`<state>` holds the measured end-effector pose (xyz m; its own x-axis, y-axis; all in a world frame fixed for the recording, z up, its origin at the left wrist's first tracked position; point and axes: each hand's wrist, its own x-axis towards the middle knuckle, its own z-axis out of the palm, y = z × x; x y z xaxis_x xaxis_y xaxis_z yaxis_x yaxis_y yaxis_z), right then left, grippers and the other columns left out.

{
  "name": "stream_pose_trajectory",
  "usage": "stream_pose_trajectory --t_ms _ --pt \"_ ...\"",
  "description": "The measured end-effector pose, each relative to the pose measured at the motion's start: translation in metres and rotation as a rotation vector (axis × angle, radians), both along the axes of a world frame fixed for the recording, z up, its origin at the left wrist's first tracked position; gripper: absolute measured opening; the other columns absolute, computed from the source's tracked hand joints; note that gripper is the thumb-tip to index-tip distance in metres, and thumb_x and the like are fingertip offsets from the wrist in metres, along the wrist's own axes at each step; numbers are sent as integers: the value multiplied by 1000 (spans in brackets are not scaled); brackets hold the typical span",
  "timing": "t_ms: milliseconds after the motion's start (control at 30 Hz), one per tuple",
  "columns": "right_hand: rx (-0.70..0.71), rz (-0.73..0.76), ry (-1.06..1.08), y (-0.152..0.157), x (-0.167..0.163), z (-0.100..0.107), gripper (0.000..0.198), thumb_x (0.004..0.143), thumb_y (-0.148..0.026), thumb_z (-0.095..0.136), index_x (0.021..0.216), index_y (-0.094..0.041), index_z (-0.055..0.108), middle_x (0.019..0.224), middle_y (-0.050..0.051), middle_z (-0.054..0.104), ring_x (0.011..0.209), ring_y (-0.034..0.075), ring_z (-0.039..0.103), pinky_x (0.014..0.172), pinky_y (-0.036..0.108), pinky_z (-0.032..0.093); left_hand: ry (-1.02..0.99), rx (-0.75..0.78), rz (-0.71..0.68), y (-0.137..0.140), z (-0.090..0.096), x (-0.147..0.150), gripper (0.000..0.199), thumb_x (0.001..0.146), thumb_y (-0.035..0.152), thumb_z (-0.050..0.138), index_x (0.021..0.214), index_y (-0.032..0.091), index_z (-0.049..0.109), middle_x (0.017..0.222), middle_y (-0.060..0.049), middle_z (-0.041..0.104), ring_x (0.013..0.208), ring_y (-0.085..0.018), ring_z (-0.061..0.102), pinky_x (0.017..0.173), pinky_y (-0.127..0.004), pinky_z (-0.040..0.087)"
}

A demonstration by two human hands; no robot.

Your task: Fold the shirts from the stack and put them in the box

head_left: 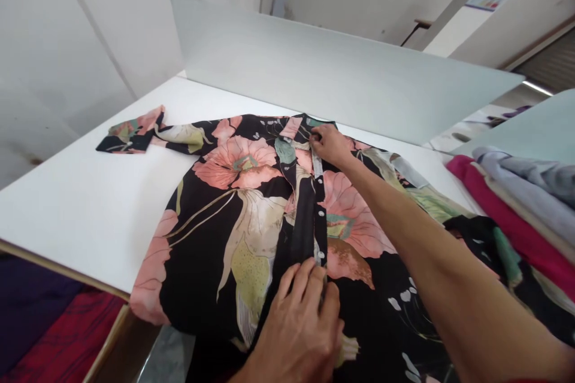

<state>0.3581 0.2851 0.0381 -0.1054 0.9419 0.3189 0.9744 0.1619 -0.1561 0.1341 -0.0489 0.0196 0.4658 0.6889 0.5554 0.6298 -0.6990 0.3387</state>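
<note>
A black floral shirt (pixel 251 167) with large pink flowers lies spread on a white table, its front partly open along the button placket. My right hand (pixel 331 145) reaches to the top of the placket just below the collar, thumb and fingers closed on the cloth. Lower down, my left hand (pixel 305 311) has bent fingers gripping the placket edge; its thumb is mostly hidden. Small pale buttons (pixel 320 213) run between the two hands. One sleeve (pixel 135 131) stretches out to the left with its cuff end turned. The other sleeve lies partly behind my right forearm.
A frosted panel (pixel 314 66) stands along the back of the white table (pixel 67 209). Folded garments, one bright pink (pixel 507 215), are piled at the right. Below the table's left edge lie red plaid cloth (pixel 67 329) and dark purple cloth (pixel 31 287).
</note>
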Motion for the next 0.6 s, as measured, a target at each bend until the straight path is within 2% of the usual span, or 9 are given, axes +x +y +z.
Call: stream_pose_trajectory --t_ms 67,167,300,433,600 --pt "35 -19 -7 -3 -9 9 47 91 -26 53 132 -12 71 139 20 64 110 33 66 101 46 53 -81 15 -14 1 5 0 34 101 34 58 125 12 68 127 -12 72 127 -27 64 110 -41 51" --pt "39 -32 -36 -6 -32 27 42 95 -33 52 128 -16 73 132 19 68 109 35 67 97 46 53 -229 88 -4 2 13 -3 28 101 28 55 118 11 70 112 -11 74 109 -23 69 99 -37 55" --pt "-38 -42 -53 -2 -68 39 37 94 -43 60 117 -18 77 116 18 74 105 36 69 93 45 53 -199 142 146 -4 14 -21 20 99 20 56 111 14 71 100 -9 74 94 -21 70 92 -36 54" --pt "-96 -124 -68 5 -84 30 35 89 -37 67 112 -13 77 113 24 75 106 39 70 92 45 53 -18 87 358 -15 4 -47 25 102 28 55 117 15 69 101 -10 74 96 -24 68 87 -38 51" --pt "-112 -212 -17 16 -69 15 27 91 -26 61 105 -9 76 114 28 74 108 41 71 93 48 54 69 61 355 -20 -3 -61 19 98 22 58 114 17 67 98 -7 72 89 -22 64 82 -37 46"
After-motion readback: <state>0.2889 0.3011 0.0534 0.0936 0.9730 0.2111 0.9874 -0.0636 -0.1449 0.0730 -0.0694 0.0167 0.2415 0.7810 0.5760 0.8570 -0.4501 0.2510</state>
